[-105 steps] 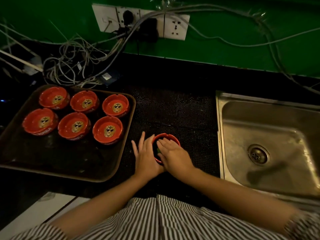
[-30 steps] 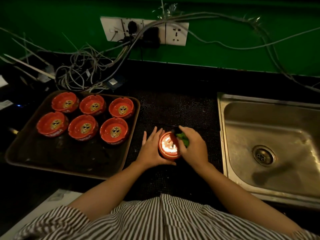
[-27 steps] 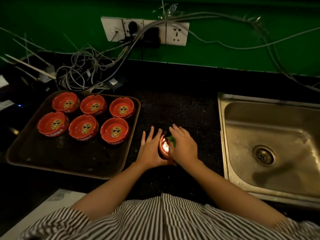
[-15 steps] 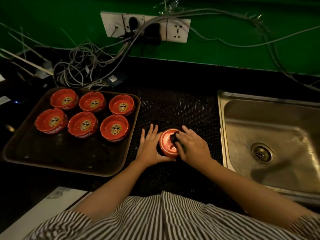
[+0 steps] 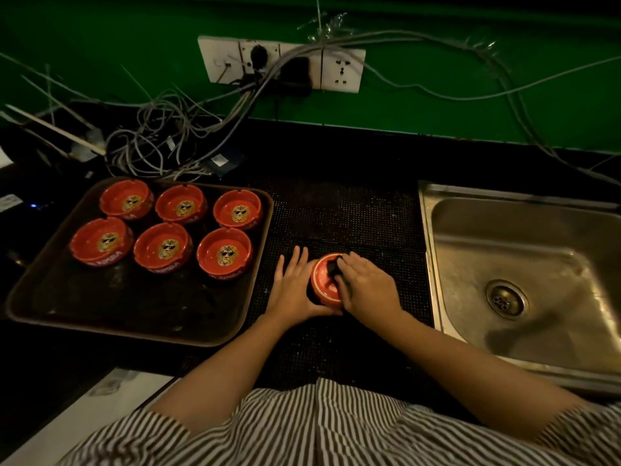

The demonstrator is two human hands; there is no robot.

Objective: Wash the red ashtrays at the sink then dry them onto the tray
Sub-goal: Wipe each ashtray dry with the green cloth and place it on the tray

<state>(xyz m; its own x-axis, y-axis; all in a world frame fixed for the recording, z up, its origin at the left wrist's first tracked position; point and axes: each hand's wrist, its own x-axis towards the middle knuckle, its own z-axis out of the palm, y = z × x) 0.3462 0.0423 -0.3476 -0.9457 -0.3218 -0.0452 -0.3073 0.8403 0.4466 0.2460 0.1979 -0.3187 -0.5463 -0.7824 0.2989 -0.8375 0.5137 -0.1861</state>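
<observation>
Right now the left hand (image 5: 293,290) holds a round red ashtray (image 5: 325,283) on its side, with straight fingers against its left edge and the thumb hooked under it. The right hand (image 5: 369,287) presses a small dark cloth (image 5: 333,270) onto the ashtray, fingers bent over the cloth. Both hands are over the black bumpy mat (image 5: 342,213). Left of the held ashtray, six more red ashtrays with gold lion faces (image 5: 224,253) sit in two rows on the brown tray (image 5: 134,317). Right of the hands is the shiny metal sink (image 5: 524,284).
</observation>
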